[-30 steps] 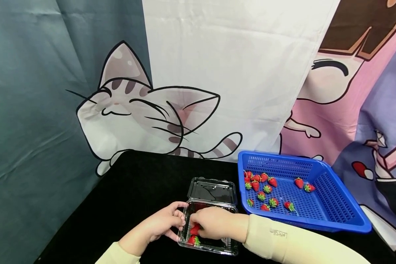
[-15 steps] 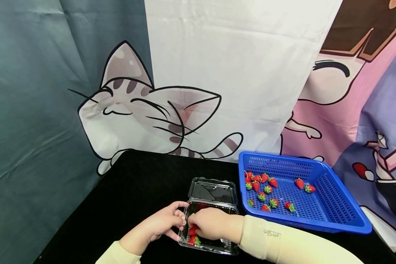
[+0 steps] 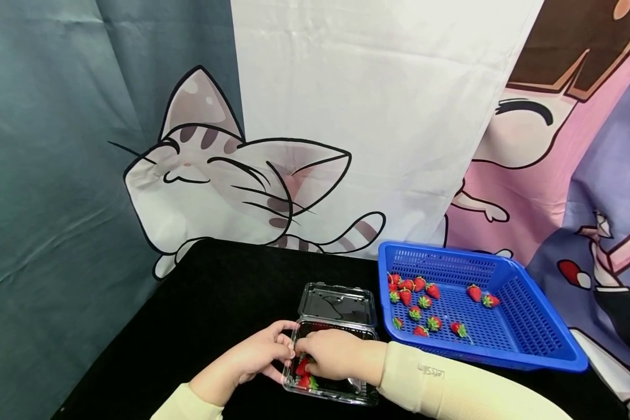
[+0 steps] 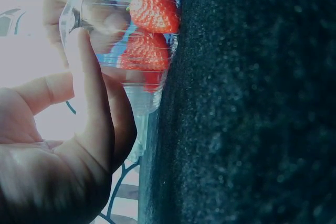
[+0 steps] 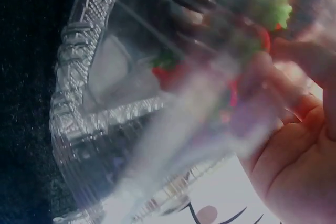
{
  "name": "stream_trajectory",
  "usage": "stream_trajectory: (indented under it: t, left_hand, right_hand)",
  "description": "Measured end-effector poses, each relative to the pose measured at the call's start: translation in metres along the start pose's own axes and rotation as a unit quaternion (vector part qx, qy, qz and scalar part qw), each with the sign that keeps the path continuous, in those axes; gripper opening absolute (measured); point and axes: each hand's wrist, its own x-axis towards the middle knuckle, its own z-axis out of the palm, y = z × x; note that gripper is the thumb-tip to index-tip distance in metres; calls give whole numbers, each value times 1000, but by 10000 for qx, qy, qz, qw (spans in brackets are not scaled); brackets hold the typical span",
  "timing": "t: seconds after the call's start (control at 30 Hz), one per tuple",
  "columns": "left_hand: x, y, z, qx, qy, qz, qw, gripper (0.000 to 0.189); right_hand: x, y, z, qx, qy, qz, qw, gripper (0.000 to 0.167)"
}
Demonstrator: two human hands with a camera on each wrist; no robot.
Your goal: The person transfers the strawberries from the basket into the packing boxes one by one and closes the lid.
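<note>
A clear plastic clamshell box (image 3: 332,397) stands on the black cloth, its lid (image 3: 338,304) folded back. My left hand (image 3: 254,357) holds the box's left side, one straight finger (image 4: 86,77) against its rim in the left wrist view. Inside the box my right hand (image 3: 338,354) reaches down with curled fingers around a strawberry (image 3: 302,367) at the left wall. A second strawberry (image 3: 305,382) with green leaves lies in the near left corner. Through the plastic, the left wrist view shows red strawberries (image 4: 155,9) close together. Glare and blur cover much of the right wrist view.
A blue perforated basket (image 3: 538,309) stands to the right of the box. Several strawberries (image 3: 406,297) cluster at its left, and a few lie further right. A curtain with cartoon figures (image 3: 304,93) hangs behind the black cloth (image 3: 226,286).
My right hand has shifted slightly left inside the box, and the strawberry at its fingers has moved left too, now showing more. The left hand stays at the box's side.
</note>
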Motion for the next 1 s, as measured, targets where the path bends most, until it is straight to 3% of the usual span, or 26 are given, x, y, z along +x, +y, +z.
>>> stream_trajectory:
  t: [0.43, 0.87, 1.0]
  left_hand:
    - [0, 0, 1, 42, 31, 13, 10000, 71]
    - [0, 2, 0, 34, 50, -31, 10000, 69]
    - [-1, 1, -1, 16, 60, -47, 10000, 69]
  right_hand:
    - [-16, 18, -40, 638, 441, 240, 9967, 19]
    - [-60, 56, -89, 746, 805, 842, 9904, 12]
    - [-75, 69, -99, 746, 726, 1110, 9883, 6]
